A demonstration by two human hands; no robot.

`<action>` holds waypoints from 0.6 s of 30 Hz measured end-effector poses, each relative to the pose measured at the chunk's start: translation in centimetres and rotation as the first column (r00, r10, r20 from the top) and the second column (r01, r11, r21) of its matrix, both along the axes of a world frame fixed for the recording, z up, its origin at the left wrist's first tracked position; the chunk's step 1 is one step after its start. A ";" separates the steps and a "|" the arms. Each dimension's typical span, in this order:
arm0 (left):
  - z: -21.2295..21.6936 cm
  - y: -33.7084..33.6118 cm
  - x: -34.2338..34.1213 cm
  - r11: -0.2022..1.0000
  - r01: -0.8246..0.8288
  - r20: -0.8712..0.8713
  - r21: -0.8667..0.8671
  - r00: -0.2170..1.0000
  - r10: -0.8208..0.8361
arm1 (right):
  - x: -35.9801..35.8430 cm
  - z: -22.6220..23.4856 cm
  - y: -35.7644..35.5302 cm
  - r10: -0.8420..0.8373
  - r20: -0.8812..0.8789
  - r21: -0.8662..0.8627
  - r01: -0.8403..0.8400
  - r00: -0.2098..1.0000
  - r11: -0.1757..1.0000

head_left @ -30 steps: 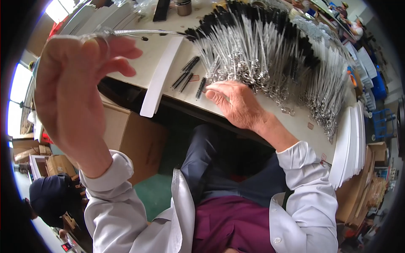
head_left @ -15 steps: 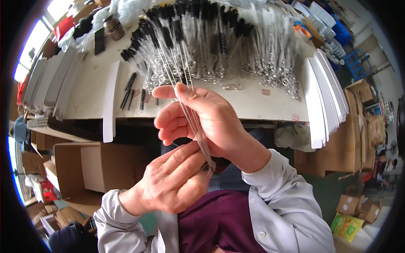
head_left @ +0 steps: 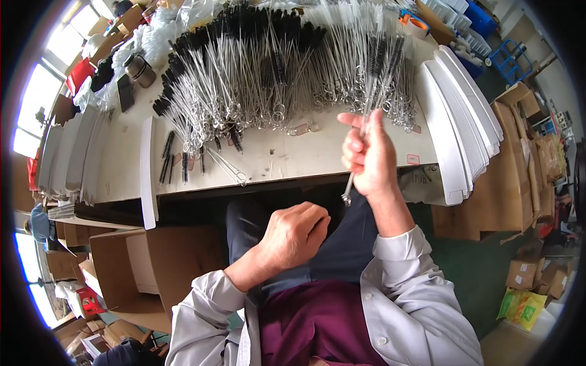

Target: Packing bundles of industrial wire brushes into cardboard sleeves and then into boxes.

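My right hand (head_left: 373, 157) is closed around a few wire-handled bottle brushes (head_left: 348, 196). Their looped ends hang below the fist, and the upper wires point at the pile, where black bristles overlap and hide which are held. Below the table's front edge, my left hand (head_left: 292, 238) hovers with curled fingers, back upward; nothing sticks out of it. A large pile of bottle brushes (head_left: 213, 91) with black bristles and looped wire ends covers the table's far side. A couple of loose brushes (head_left: 227, 165) lie near the front edge, loops toward me.
Short black brushes (head_left: 166, 160) lie at the table's left, beside a white strip (head_left: 148, 177) overhanging the edge. White folded cartons (head_left: 461, 122) stand at right, others (head_left: 73, 152) at left. A bottle (head_left: 139, 70) and phone (head_left: 125, 93) are behind. An open cardboard box (head_left: 177, 262) sits below left.
My right hand has moved right and away from my left with brushes in it. My left hand has let go of their looped ends. Loose brushes now lie at the front edge.
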State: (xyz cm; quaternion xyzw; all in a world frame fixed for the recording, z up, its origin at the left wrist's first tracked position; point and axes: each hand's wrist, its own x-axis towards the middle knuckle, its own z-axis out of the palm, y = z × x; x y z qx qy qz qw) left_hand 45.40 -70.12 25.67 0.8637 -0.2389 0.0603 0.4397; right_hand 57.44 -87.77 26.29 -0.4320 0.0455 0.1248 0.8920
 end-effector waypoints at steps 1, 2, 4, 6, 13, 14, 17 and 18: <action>0.2 -0.4 1.1 1.000 -0.015 0.000 0.011 1.000 0.015 | 0.7 -0.6 -1.5 -0.023 -0.001 -0.001 0.023 1.000 1.000; 0.5 -0.8 2.2 0.999 -0.031 -0.001 0.021 1.000 0.031 | 1.2 -1.0 -2.7 -0.065 -0.012 -0.035 0.064 0.998 0.997; 1.0 -1.6 5.1 0.994 -0.106 -0.097 0.029 0.989 0.108 | 2.0 -2.2 -4.4 -0.180 0.020 -0.132 0.181 0.983 0.975; 1.3 -2.2 8.6 0.983 -0.179 -0.113 0.028 0.977 0.181 | 2.4 -2.8 -5.4 -0.255 0.038 -0.227 0.257 0.966 0.939; 0.4 -4.2 20.1 0.958 -0.271 0.018 0.091 0.963 0.270 | 2.8 -5.7 -8.0 -0.282 0.074 -0.352 0.290 0.957 0.890; 0.3 -4.5 21.3 0.954 -0.281 0.031 0.107 0.960 0.279 | 2.8 -5.9 -8.2 -0.286 0.052 -0.363 0.285 0.957 0.887; 0.2 -5.4 24.2 0.945 -0.300 0.054 0.129 0.954 0.295 | 2.6 -6.3 -8.1 -0.260 0.076 -0.323 0.271 0.963 0.907; 0.1 -5.5 25.0 0.946 -0.284 0.059 0.159 0.959 0.278 | 2.5 -6.3 -8.0 -0.263 0.074 -0.318 0.273 0.962 0.908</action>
